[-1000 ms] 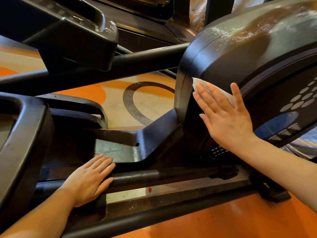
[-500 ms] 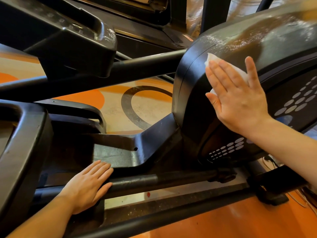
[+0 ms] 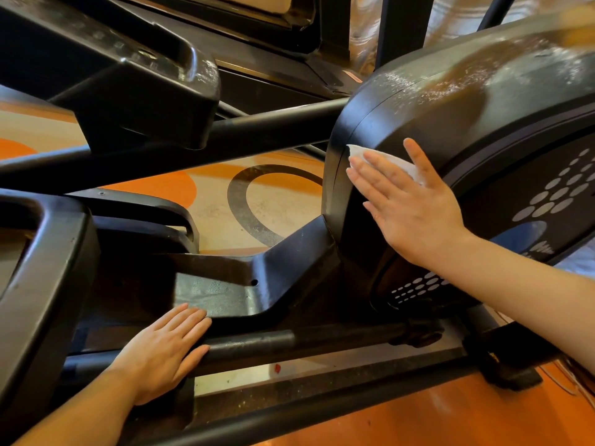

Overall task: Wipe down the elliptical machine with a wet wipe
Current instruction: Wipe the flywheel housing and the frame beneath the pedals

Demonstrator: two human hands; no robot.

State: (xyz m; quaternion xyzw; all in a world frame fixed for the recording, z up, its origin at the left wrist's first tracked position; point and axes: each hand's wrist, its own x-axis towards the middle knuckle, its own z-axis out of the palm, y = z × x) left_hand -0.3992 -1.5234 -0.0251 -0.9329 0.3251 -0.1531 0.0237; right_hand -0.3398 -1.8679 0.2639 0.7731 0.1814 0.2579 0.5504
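Note:
The black elliptical machine fills the view; its rounded flywheel housing (image 3: 444,101) bulges at the right, with a wet sheen and white flecks on top. A white wet wipe (image 3: 394,164) lies flat against the housing's side near its left edge. My right hand (image 3: 409,204) presses the wipe to the housing with straight, spread fingers; most of the wipe is hidden under them. My left hand (image 3: 164,352) rests flat, fingers straight, on the lower frame rail (image 3: 322,341) beside the near pedal arm.
A black foot pedal (image 3: 42,275) rises at the left edge and another pedal (image 3: 128,75) hangs at upper left over a crossbar (image 3: 257,130). The floor (image 3: 289,204) below is orange and beige. A base foot (image 3: 512,371) juts out at lower right.
My right hand slid the wipe up the housing, then back down and left toward its edge. My left hand has stayed on the rail.

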